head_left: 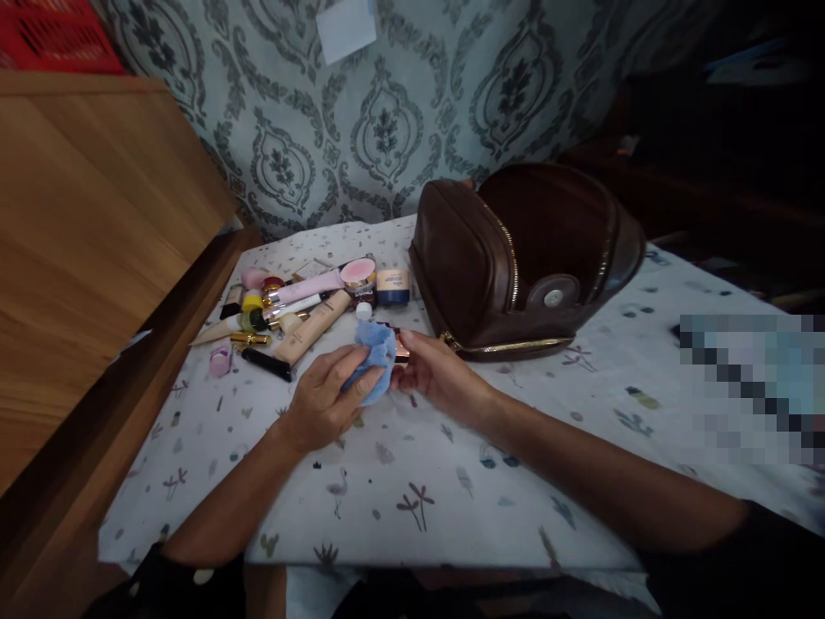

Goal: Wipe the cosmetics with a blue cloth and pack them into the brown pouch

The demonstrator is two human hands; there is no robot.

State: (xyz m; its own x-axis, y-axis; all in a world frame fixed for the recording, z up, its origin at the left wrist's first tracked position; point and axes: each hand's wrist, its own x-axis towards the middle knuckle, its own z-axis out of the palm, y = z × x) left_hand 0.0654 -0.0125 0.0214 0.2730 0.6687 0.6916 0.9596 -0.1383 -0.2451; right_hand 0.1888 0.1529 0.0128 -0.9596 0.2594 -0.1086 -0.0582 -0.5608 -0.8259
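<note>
Nearest of all, below both hands, dark sleeves are worn on the arms, which are stretched over a white printed tablecloth (a flamingo can be made out on it, just below the left hand). By the left hand a crumpled blue cloth is pinched between thumb and fingers. By the right hand a small copper-coloured container is gripped between the thumb and bent fingers. It is held between the two hands, its left side hidden by the cloth; whether it is lifted off the tablecloth cannot be told. Just beyond the left hand, a slim black tube and a beige tube are laid. Farther to that hand's left, a small pink bottle and a gold tube are seen. Beyond both hands, a round pink-topped container is set beside a cream jar with a dark blue base. Beyond the right hand and to its right, a brown bag is stood with its zip open. Farthest from the hands, a white paper is shown against a patterned backdrop
</note>
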